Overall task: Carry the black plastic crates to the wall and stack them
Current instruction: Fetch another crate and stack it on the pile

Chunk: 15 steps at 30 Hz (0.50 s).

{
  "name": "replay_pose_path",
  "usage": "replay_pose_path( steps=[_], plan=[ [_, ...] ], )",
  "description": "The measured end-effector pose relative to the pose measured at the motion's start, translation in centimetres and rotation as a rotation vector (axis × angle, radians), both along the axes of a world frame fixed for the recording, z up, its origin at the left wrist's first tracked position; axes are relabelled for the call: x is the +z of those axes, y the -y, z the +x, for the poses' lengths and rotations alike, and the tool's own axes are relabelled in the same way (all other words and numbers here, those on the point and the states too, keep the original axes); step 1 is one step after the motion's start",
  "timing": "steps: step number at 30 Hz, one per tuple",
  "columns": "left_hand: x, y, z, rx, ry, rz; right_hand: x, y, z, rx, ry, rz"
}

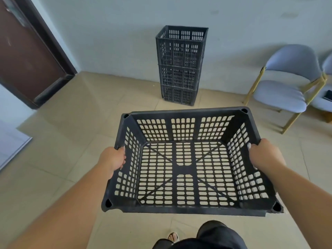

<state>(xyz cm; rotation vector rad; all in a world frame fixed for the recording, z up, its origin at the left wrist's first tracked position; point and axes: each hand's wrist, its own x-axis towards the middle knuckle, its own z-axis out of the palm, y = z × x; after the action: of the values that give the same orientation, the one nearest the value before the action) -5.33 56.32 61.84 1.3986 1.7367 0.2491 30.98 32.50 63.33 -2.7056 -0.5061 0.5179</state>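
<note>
A black plastic crate [185,169] is held level in the air in front of the person, open side up, over the beige tiled floor [71,141]. The left hand [113,159] grips the rim of its left short side, thumb on top and fingers curled under the edge. The right hand [264,155] grips the opposite rim the same way, thumb hooked inside the wall. The crate is rectangular with sloping walls. Its walls and bottom are pierced by rows of small rounded slots, diagonal ribs cross the base, and each corner has a round socket. Ahead, a stack of matching black crates [180,65] stands upright against the pale grey-blue wall [107,33]; the seams suggest three, with the top one open. Bare tiles lie between the held crate and the stack. To the right of the stack, near but apart from it, stands a chair [282,92] with lavender padded seat and curved back on thin gold-coloured legs. A second chair [323,103] of the same kind is cut by the frame edge, and a dark flat object [327,95] lies on its seat. To the left, a dark brown door [23,56] sits in a darker frame. Below the crate show black shorts [215,236] and a foot in a sandal [173,237].
</note>
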Motion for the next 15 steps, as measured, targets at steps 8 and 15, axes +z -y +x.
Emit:
replay_pose_path(
  steps=[8, 15],
  plan=[
    [-0.4, -13.5, 7.3, 0.005, -0.031, 0.003, -1.4, -12.9, 7.2, -0.009, -0.050, 0.033],
    [1.0, -24.1, 14.8, 0.039, -0.063, 0.023, -0.5, -25.5, 15.3, 0.037, -0.093, 0.041]
  ],
)
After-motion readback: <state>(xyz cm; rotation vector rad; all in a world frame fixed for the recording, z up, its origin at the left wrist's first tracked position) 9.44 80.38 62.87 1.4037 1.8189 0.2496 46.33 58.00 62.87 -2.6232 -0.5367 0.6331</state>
